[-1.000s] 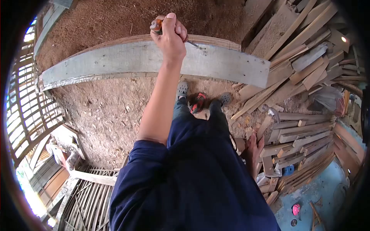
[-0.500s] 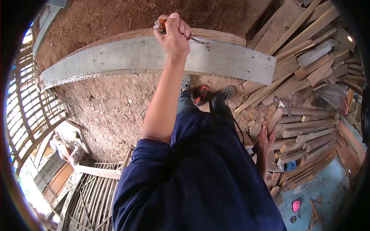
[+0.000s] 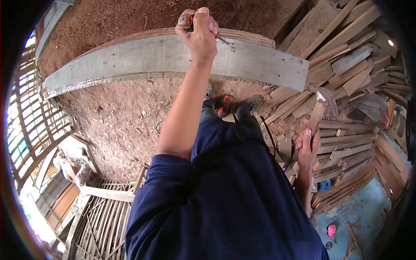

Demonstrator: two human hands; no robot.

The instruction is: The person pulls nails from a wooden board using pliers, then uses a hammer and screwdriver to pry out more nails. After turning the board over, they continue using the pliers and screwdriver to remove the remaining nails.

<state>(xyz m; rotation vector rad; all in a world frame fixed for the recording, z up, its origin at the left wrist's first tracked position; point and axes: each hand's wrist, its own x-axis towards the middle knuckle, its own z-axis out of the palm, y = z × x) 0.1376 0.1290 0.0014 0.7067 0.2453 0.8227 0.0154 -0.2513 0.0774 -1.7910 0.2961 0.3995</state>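
Observation:
My left hand (image 3: pixel 200 41) is closed around the orange-brown handle of a screwdriver (image 3: pixel 185 21). Its thin metal shaft slants out to the right, with the tip right by small dark holes in a long, weathered grey board (image 3: pixel 138 59). That board lies across in front of me, over a stack of thinner brown boards (image 3: pixel 249 38). Low on the right, my right hand (image 3: pixel 307 145) grips the wooden handle of a claw hammer (image 3: pixel 317 115). The metal head points up and away, just beyond the board's right end.
Loose planks (image 3: pixel 346 65) are heaped at the right, with stacked timber (image 3: pixel 346 138) nearer me. A red and black object (image 3: pixel 225 105) lies between my feet. Wood chips cover the ground (image 3: pixel 117 121). A slatted lattice (image 3: pixel 30 108) stands at the left.
My right hand has raised the hammer forward, toward the board's right end. My left hand and the screwdriver stay at nearly the same place on the board.

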